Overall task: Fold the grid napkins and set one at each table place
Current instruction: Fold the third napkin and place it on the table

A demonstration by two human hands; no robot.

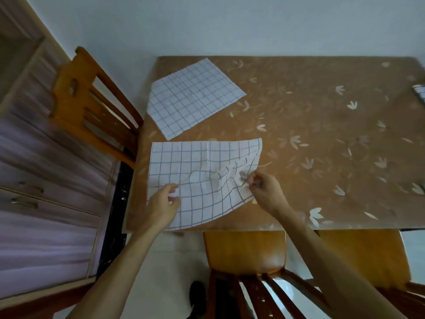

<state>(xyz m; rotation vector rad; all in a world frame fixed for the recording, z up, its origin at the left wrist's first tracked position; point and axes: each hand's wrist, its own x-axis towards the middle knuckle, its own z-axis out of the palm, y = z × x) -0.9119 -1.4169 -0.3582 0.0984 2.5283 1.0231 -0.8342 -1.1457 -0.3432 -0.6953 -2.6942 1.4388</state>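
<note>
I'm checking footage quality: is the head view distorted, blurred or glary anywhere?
Head view: wide-angle bend curves the table edges; glare on its glossy near edge; the cabinet at left is smeared; the near napkin, pinched by the left hand and right hand, stays fairly sharp.

Table [322, 139]: brown top with pale leaf print, fills centre and right of frame. Directly on it: near grid napkin [197, 180], lower left of the tabletop, spread open, rumpled toward its right side, lower edge overhanging the front table edge. Far grid napkin [193, 100], upper left of the tabletop, lying flat, rotated, one corner folded or cut off. The two are near but not touching. Small grid-patterned item [419, 93] at right frame edge, mostly cropped.
</note>
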